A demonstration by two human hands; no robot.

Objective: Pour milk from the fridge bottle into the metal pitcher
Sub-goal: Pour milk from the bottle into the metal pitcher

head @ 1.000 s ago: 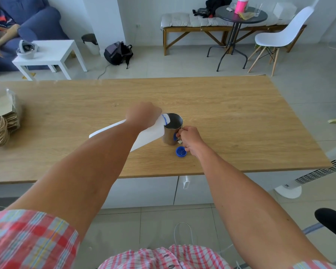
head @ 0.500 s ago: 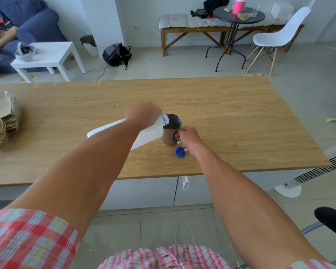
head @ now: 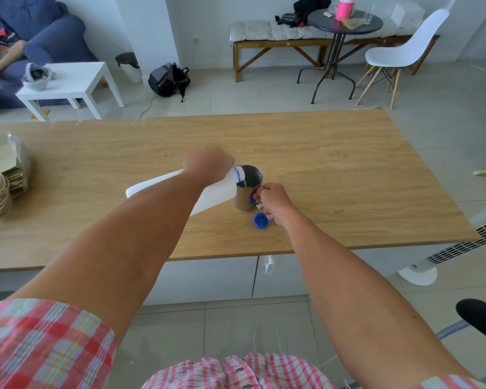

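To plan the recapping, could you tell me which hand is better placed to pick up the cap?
Right hand: it rests beside the cap, while the left hand grips the tilted bottle.

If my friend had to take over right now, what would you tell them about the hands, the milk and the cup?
Left hand: grip wrapped around the white milk bottle, tipped with its mouth over the metal pitcher.
Right hand: grip on the pitcher's handle, steadying it on the wooden table.
The blue cap lies on the table, near the right hand.
Done: cap off, milk is pouring.
Left: finish pouring, stand the bottle upright.
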